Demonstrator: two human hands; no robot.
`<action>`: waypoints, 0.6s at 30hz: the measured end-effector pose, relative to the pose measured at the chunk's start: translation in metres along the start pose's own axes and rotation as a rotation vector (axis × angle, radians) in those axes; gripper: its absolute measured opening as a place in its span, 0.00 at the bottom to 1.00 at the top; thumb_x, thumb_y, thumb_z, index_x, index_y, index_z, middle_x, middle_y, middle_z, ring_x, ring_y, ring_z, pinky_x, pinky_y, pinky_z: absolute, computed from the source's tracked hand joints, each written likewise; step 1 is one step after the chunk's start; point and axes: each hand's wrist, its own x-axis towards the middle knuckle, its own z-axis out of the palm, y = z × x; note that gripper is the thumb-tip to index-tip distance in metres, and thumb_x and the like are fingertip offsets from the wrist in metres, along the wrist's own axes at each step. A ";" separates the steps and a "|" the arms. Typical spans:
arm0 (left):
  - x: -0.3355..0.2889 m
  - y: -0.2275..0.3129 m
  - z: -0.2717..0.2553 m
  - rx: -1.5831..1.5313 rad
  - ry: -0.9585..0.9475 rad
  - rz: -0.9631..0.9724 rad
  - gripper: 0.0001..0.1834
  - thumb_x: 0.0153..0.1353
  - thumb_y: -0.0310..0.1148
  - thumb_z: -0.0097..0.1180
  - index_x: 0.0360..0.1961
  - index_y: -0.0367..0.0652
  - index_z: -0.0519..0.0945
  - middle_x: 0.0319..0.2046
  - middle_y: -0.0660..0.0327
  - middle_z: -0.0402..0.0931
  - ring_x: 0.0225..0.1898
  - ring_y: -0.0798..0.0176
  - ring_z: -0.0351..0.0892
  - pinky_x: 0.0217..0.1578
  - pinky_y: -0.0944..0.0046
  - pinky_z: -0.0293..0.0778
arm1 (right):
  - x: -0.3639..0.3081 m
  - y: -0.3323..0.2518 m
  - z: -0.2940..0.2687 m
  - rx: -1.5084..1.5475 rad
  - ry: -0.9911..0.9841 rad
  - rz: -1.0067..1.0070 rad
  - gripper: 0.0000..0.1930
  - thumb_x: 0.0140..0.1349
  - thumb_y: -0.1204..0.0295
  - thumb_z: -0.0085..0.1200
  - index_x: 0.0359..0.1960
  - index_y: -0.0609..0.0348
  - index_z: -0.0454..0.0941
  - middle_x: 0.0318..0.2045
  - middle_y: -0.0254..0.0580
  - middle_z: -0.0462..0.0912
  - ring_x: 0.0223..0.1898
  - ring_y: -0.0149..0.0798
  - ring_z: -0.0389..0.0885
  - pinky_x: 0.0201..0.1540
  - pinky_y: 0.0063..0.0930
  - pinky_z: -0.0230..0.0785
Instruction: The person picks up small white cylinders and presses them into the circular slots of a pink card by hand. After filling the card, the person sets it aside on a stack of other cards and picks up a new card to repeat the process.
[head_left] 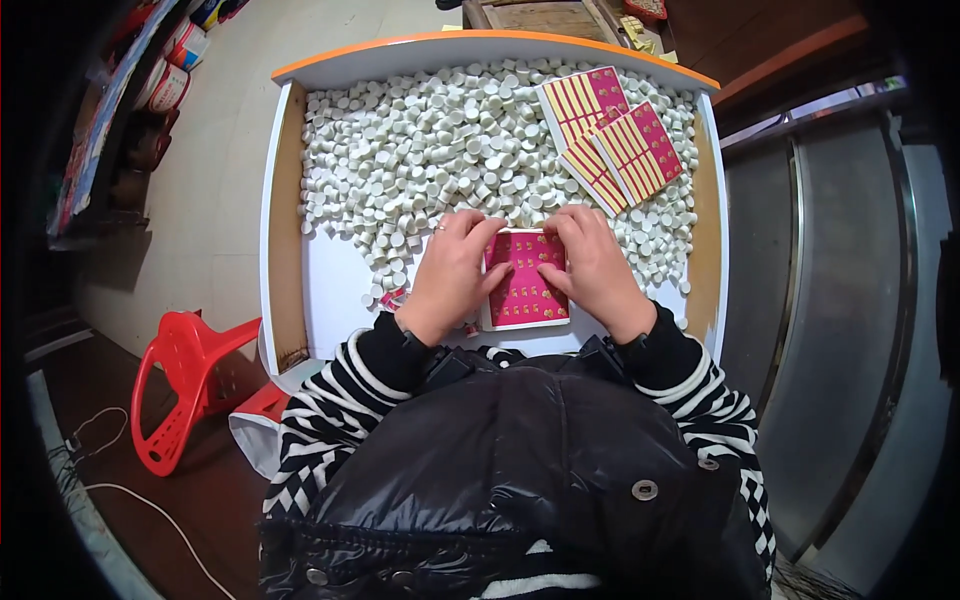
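Note:
A magenta sheet [522, 290] printed with rows of small gold motifs lies flat in front of me, with a pale border showing along its edges. It looks like a sticker sheet, perhaps a stack of them. My left hand [452, 268] grips its far left corner, thumb on the printed face. On the opposite side my right hand [598, 268] holds the far right corner the same way, fingers bent over the edge. Beyond my right hand, several partly peeled sheets [640, 155] in magenta with cream stripes overlap on a heap of small white caps [430, 150].
The caps fill a shallow white tray [335, 300] with wooden inner sides and an orange-topped far wall [490, 40]. Small red-and-white scraps [393, 300] lie by my left wrist. A red plastic stool [185, 375] stands at left, grey metal panels [840, 270] at right.

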 end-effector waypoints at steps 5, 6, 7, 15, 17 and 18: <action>-0.003 -0.013 -0.004 -0.059 -0.016 0.039 0.22 0.44 0.28 0.67 0.44 0.43 0.77 0.35 0.56 0.73 0.40 0.51 0.72 0.43 0.57 0.70 | 0.000 -0.002 0.023 0.220 -0.036 0.148 0.19 0.50 0.78 0.62 0.44 0.63 0.70 0.38 0.42 0.74 0.42 0.40 0.74 0.47 0.29 0.68; -0.003 -0.013 -0.005 -0.082 -0.034 0.039 0.21 0.45 0.27 0.66 0.44 0.42 0.78 0.33 0.56 0.73 0.38 0.52 0.72 0.42 0.58 0.70 | -0.001 -0.003 0.028 0.453 -0.075 0.332 0.17 0.52 0.78 0.60 0.44 0.63 0.70 0.38 0.41 0.75 0.41 0.35 0.75 0.45 0.26 0.68; -0.004 -0.013 -0.005 -0.104 -0.052 0.040 0.21 0.46 0.27 0.66 0.44 0.42 0.78 0.31 0.57 0.74 0.37 0.52 0.73 0.41 0.59 0.71 | -0.003 -0.002 0.032 0.686 -0.113 0.517 0.16 0.55 0.79 0.59 0.44 0.63 0.70 0.38 0.39 0.76 0.40 0.31 0.76 0.44 0.23 0.69; -0.014 -0.012 0.003 -0.559 -0.130 -0.206 0.13 0.54 0.21 0.60 0.43 0.39 0.81 0.31 0.61 0.78 0.32 0.69 0.77 0.36 0.70 0.74 | -0.009 -0.007 0.029 0.893 -0.116 0.531 0.09 0.61 0.79 0.53 0.43 0.65 0.74 0.37 0.35 0.79 0.38 0.24 0.76 0.42 0.18 0.69; -0.017 -0.014 0.007 -0.641 -0.133 -0.257 0.13 0.55 0.21 0.59 0.42 0.38 0.81 0.32 0.61 0.78 0.33 0.71 0.77 0.37 0.70 0.74 | -0.011 -0.008 0.028 0.952 -0.116 0.548 0.09 0.61 0.79 0.53 0.43 0.65 0.74 0.36 0.35 0.79 0.38 0.24 0.76 0.42 0.18 0.69; -0.019 -0.015 0.009 -0.723 -0.135 -0.305 0.12 0.55 0.20 0.59 0.42 0.37 0.81 0.33 0.62 0.79 0.34 0.72 0.77 0.38 0.71 0.74 | -0.012 -0.008 0.027 1.010 -0.114 0.564 0.09 0.61 0.79 0.53 0.43 0.65 0.74 0.36 0.35 0.80 0.37 0.24 0.76 0.42 0.18 0.69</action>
